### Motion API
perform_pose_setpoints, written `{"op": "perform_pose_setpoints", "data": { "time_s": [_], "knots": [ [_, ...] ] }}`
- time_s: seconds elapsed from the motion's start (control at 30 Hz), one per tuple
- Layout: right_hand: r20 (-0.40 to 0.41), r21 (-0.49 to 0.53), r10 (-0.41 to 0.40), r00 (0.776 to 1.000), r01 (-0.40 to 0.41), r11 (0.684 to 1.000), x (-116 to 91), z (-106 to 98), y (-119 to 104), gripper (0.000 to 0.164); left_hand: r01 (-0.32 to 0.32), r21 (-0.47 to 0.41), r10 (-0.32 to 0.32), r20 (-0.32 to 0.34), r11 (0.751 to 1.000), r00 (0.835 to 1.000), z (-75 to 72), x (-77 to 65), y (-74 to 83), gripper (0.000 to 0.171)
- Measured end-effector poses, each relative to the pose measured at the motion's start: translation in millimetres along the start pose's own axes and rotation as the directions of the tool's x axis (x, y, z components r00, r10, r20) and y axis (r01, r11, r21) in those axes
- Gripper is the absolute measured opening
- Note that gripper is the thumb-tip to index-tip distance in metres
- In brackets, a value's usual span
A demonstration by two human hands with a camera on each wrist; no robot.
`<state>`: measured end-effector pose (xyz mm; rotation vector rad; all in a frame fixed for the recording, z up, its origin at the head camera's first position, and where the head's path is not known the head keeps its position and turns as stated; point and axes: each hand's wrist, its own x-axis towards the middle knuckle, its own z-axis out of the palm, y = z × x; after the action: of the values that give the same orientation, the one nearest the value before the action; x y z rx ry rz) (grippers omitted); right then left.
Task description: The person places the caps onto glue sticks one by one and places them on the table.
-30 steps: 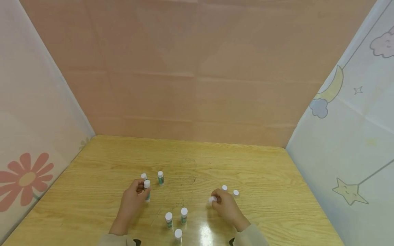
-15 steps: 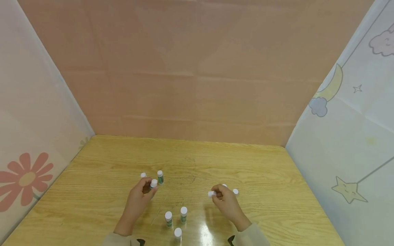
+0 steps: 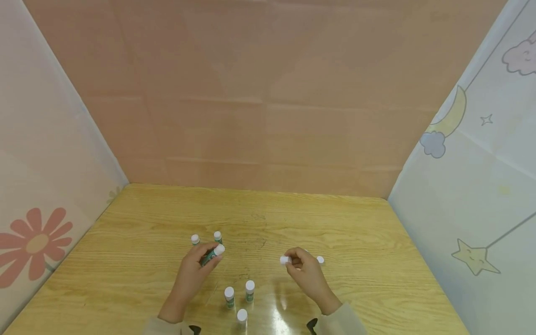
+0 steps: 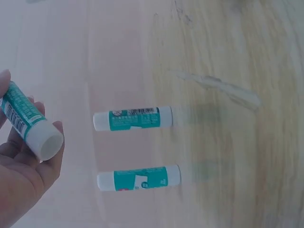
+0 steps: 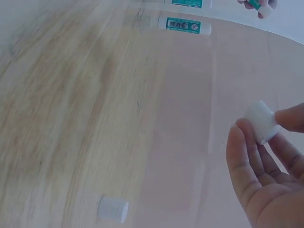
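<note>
My left hand [image 3: 189,273] grips a green-and-white glue stick [image 3: 211,255] above the table, tilted so its white end leans up to the right. In the left wrist view, that glue stick [image 4: 23,114] points its round, pale end at the camera. Between thumb and fingertips, my right hand [image 3: 310,275] pinches a small white cap [image 5: 261,121], apart from the glue stick. Just beyond the left hand stand two more glue sticks, one on the left [image 3: 195,239] and one on the right [image 3: 218,236], the latter partly hidden by the held one.
Nearer the body, three glue sticks stand upright: a left one [image 3: 229,298], a right one [image 3: 250,291] and a front one [image 3: 242,316]. A loose white cap [image 3: 320,259] lies beside the right hand; another is mostly hidden behind it. Patterned sheets enclose the wooden table [image 3: 335,223].
My left hand has lifted the glue stick, moved right and tipped it from upright to slanting right. My right hand has raised the cap slightly, away from the body and to the left.
</note>
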<state>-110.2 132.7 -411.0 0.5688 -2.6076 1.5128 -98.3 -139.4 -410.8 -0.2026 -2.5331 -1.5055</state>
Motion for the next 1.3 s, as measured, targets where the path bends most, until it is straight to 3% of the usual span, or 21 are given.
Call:
{"op": "perform_pose_setpoints", "data": {
  "time_s": [0.13, 0.27, 0.37, 0.53, 0.77, 1.17, 1.3],
  "knots": [
    [-0.006, 0.014, -0.027, 1.0, 0.027, 1.0, 0.6, 0.8, -4.1, 0.018, -0.039, 0.032, 0.039, -0.004, 0.999, 0.999, 2.3, -0.5, 3.7, 0.03],
    [-0.016, 0.059, -0.011, 1.0, 0.012, 0.998, -0.6, 1.5, -8.7, 0.018, -0.132, 0.044, 0.133, -0.016, 0.99, 0.991, 5.2, -1.6, 6.0, 0.03],
    [-0.017, 0.096, 0.021, 1.0, -0.02, 0.995, -2.0, 1.9, -12.0, 0.018, -0.166, 0.017, 0.166, -0.01, 0.986, 0.986, 7.3, -2.6, 7.8, 0.029],
    [-0.019, 0.129, 0.043, 0.999, -0.04, 0.991, -2.9, 2.2, -14.8, 0.017, -0.139, -0.025, 0.139, 0.001, 0.99, 0.99, 10.6, -4.5, 13.6, 0.029],
    [-0.014, 0.132, 0.037, 0.999, -0.035, 0.991, -2.4, 2.1, -14.5, 0.017, -0.083, -0.019, 0.083, 0.007, 0.996, 0.997, 14.1, -4.6, 16.7, 0.03],
    [-0.037, 0.143, 0.018, 0.999, -0.012, 0.99, -0.8, 1.9, -21.7, 0.017, -0.055, 0.002, 0.054, 0.106, 0.998, 0.993, 13.9, -3.3, 18.5, 0.029],
    [-0.048, 0.152, 0.002, 0.999, 0.005, 0.988, 0.2, 1.8, -23.8, 0.017, -0.075, 0.014, 0.073, 0.123, 0.997, 0.99, 15.2, -3.4, 19.7, 0.032]
  ]
}}
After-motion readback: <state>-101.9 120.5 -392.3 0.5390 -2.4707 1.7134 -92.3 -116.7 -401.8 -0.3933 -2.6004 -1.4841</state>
